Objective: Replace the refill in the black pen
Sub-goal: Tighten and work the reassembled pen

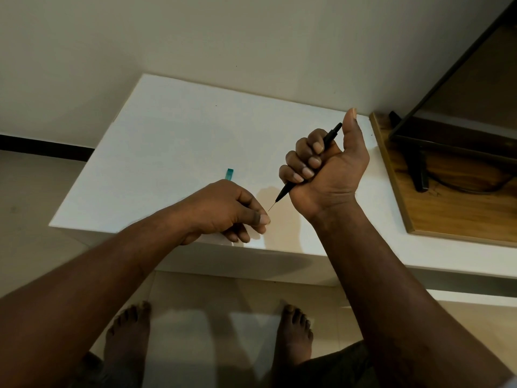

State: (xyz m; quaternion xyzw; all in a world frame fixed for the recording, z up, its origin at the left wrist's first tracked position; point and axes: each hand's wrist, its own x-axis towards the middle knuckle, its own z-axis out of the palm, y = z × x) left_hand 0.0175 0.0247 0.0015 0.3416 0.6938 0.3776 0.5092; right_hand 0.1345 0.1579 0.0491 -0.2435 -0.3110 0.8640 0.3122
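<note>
Over the near edge of the white table (173, 130), fisted the black pen (333, 133) in the right hand (321, 169), axis slanting down toward the left hand (226, 208). Pinched the thin refill (272, 206) jutting from its tip there.

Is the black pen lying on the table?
No, the right hand grips the black pen in its fist, off the white table.

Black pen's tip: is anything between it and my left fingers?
Nothing visible. The thin refill juts from the black pen in the right hand straight to the fingers of the left hand; contact unclear.
</note>
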